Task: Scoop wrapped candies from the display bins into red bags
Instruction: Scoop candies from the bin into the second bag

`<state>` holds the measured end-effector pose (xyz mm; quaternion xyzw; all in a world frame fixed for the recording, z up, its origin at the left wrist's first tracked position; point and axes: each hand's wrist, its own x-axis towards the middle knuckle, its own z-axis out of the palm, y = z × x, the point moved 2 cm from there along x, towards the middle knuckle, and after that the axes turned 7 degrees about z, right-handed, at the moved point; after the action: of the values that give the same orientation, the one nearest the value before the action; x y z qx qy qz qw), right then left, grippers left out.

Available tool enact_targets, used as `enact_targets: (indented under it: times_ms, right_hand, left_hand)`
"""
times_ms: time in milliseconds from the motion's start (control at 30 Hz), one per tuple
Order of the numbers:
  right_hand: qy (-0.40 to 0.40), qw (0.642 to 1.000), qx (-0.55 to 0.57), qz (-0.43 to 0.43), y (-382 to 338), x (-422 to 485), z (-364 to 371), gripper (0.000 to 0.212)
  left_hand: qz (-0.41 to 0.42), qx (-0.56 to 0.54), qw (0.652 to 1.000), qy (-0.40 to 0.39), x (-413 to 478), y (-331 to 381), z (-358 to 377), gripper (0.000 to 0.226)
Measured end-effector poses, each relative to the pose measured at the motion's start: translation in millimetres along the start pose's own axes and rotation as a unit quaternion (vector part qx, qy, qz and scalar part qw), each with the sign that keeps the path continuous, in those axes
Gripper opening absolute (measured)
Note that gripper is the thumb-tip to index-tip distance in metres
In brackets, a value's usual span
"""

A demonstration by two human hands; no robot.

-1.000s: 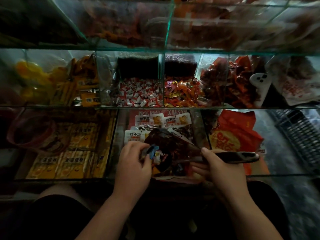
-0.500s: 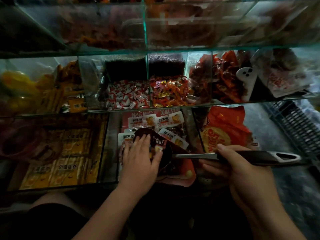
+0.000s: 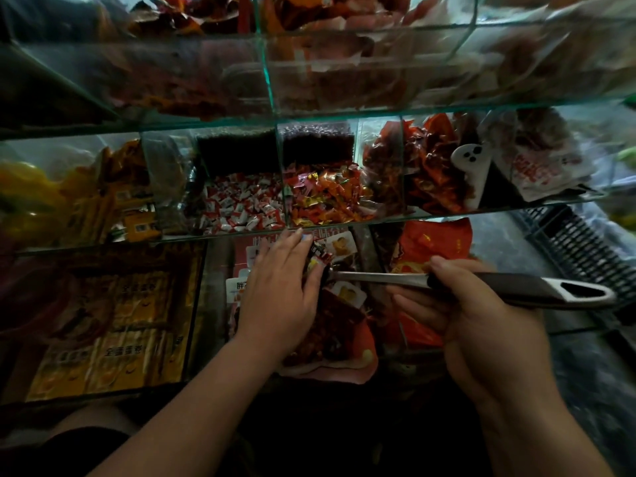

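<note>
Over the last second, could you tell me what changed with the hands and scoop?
The left hand uncurled and slid forward into the bin, fingers now flat over the front of the scoop. The right hand kept gripping its handle; the red bag stayed below.

Legible print: Chinese characters only

Yellow packets in the lower-left bin carry a four-character name starting 全蛋; a white-labelled packet shows 胖, the remainder covered by the left hand; red print on the white pouches is unreadable.
</note>
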<state>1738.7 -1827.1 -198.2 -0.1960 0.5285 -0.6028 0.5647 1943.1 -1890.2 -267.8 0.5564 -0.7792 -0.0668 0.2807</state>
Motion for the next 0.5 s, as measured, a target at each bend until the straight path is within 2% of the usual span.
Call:
enact_targets:
  times_ms: [233,400,433,500]
  right_hand:
    - [0.024,0.998,0.042,-0.041,-43,37,13,0.009]
    - [0.042,0.992,0.097,-0.064,-47,73,26,0.008]
    - [0.044,0.994,0.067,-0.081,-43,79,30,0.007]
    - [0.053,0.979,-0.101,-0.17,-32,87,41,0.007]
  left_hand:
    - [0.079,-0.09,0.993,0.014,79,4,-10,0.056]
    - [0.009,-0.203,0.978,0.044,115,-13,-2,0.06]
    - [-0.001,-0.216,0.974,0.068,113,-19,1,0.053]
    - [0.003,-0.209,0.972,0.112,101,-30,7,0.036]
